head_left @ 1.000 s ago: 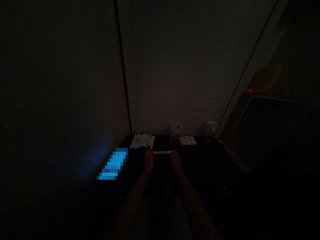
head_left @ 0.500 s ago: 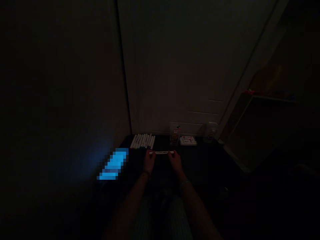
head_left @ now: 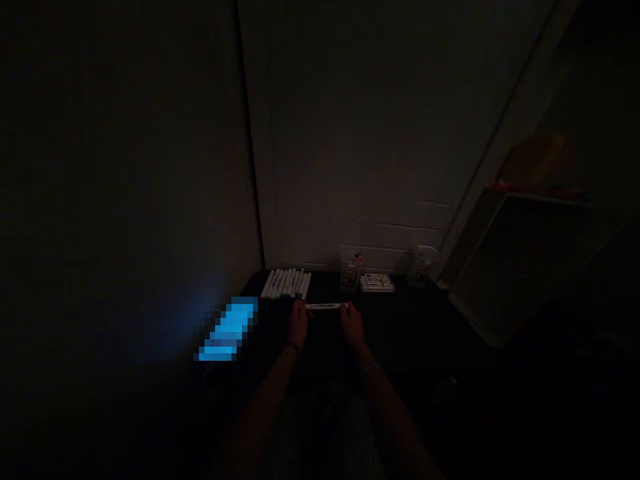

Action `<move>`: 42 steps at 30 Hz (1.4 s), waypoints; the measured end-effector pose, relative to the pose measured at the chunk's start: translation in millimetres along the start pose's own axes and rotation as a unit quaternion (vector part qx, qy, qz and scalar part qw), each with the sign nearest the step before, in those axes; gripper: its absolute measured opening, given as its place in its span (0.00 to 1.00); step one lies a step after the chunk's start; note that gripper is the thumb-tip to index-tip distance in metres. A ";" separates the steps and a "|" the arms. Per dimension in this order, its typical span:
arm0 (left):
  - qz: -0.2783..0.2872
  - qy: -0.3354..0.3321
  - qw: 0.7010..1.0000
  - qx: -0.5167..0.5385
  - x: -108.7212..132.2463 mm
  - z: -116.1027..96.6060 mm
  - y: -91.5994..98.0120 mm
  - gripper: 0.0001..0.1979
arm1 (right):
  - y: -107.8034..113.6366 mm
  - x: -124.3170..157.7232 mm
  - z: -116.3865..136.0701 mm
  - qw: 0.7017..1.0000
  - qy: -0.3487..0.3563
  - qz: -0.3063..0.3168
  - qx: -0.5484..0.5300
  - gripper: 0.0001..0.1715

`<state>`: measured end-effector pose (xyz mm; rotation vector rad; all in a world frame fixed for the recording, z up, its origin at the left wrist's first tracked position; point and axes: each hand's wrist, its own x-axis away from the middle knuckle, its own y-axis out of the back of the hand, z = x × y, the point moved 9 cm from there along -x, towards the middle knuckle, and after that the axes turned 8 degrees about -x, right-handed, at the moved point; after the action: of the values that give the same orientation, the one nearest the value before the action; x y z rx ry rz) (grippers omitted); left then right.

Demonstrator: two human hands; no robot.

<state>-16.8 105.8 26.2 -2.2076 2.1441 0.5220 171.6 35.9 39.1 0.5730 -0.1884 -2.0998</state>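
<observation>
Between my two hands a white marker (head_left: pixel 325 307) lies level, with dark print along its barrel. My left hand (head_left: pixel 299 325) is closed on its left end, and my right hand (head_left: pixel 353 327) pinches its right end. The fingertips hide both ends of the marker. Just beyond my left hand, a row of several white markers (head_left: pixel 286 283) lies side by side on the dark table (head_left: pixel 400 327). Past my right hand is a flat stack of white markers (head_left: pixel 377 283), which seems to be in a clear case.
A clear plastic box (head_left: pixel 351 273) with a printed label stands by the wall, and another clear box (head_left: pixel 423 265) stands farther right. A glowing blue, pixelated screen (head_left: pixel 227 331) sits at the table's left. The room is very dark; a cabinet (head_left: pixel 530 253) rises at the right.
My right hand has shifted slightly right toward the marker's end, and my left hand covers its left tip more. Print on the barrel shows more plainly. The other things have stayed in place.
</observation>
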 end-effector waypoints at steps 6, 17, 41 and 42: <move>0.002 0.002 1.000 0.006 -1.1 2.0 -0.3 0.13 | -0.3 -1.1 -1.6 1.000 0.019 0.001 0.010 0.20; 0.011 0.000 1.000 -0.025 1.9 -7.1 -0.1 0.10 | -0.4 0.6 3.1 1.000 -0.001 -0.002 -0.028 0.17; -0.008 -0.019 0.999 -0.035 1.1 -4.5 2.3 0.12 | -2.9 -4.3 -7.7 1.000 0.004 -0.006 0.027 0.21; -0.009 -0.023 0.999 -0.038 0.9 -4.5 2.6 0.11 | -3.1 -4.3 -7.9 1.000 0.004 -0.005 0.024 0.22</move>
<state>-18.3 103.8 30.8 -2.2269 2.1156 0.6579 175.0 41.8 32.5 0.6109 -0.2329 -2.1071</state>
